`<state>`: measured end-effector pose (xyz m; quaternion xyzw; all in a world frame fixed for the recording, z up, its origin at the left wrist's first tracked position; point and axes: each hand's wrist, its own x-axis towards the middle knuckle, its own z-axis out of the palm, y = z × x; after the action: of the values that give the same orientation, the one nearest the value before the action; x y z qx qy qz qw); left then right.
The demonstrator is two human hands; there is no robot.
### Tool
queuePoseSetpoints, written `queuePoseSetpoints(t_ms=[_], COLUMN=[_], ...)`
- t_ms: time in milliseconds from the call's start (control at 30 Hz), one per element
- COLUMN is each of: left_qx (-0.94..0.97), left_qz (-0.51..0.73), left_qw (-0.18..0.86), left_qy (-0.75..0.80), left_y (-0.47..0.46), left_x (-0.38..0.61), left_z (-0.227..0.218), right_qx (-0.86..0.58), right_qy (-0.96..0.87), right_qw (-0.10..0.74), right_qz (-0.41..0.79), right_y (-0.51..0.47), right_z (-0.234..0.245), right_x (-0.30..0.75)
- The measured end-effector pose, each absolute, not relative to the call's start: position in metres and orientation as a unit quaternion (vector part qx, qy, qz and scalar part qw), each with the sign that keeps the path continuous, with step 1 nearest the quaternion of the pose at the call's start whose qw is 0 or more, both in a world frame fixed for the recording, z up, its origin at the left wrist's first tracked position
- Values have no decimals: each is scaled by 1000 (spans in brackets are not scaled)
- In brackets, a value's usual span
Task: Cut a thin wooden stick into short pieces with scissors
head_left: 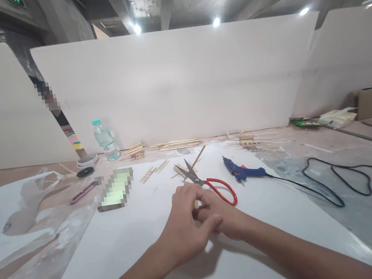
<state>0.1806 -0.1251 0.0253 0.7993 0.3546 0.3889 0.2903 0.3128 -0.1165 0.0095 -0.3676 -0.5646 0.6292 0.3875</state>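
My left hand (pixel 185 226) and my right hand (pixel 223 213) meet over the white sheet (pixel 266 253). The left fingers curl inward, thumb reaching toward the right hand, and whatever they hold is hidden. Most right fingers disappear behind the left hand. Just beyond lie scissors (pixel 219 190) with red handles, blades spread and pointing away; the hands cover part of them. Thin wooden sticks (pixel 197 157) lie by the blades. Small ladder-like wooden pieces (pixel 148 175) rest to the left. At the right is a blue glue gun (pixel 245 171) with a black cord.
A phone (pixel 116 189), a pink cutter (pixel 82 192) and a white plastic bag (pixel 15 216) lie left. A water bottle (pixel 105 141), a stick bundle (pixel 176 144) and small wooden cart models (pixel 136 150) stand along the white partition (pixel 178 84). The cord (pixel 320 194) loops at right.
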Motion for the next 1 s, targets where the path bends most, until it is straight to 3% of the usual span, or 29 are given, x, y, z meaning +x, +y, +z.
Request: queuePoseSetpoints(t_ms=[100, 200, 333, 467, 667, 800, 1000], left_qx=[776, 747, 698, 772, 858, 853, 824], left_qz=[376, 451, 554, 456, 376, 365, 368], left_qw=[322, 281, 252, 320, 206, 234, 300], left_qy=[390, 400, 378, 307, 283, 290, 308], left_y=[-126, -123, -118, -127, -140, -142, -144], left_x=[182, 182, 177, 182, 190, 188, 190], left_z=[25, 24, 25, 21, 9, 13, 22], right_qx=[-399, -413, -424, -327, -288, -268, -262], right_qy=[-589, -586, -472, -335, -218, -211, -257], right_qw=[407, 442, 495, 533, 514, 453, 469], right_qz=[573, 540, 594, 705, 778, 824, 804], right_y=[-117, -115, -110, -108, -117, -121, -119], right_z=[14, 17, 22, 27, 31, 31, 18], right_x=[310, 308, 315, 321, 314, 315, 310])
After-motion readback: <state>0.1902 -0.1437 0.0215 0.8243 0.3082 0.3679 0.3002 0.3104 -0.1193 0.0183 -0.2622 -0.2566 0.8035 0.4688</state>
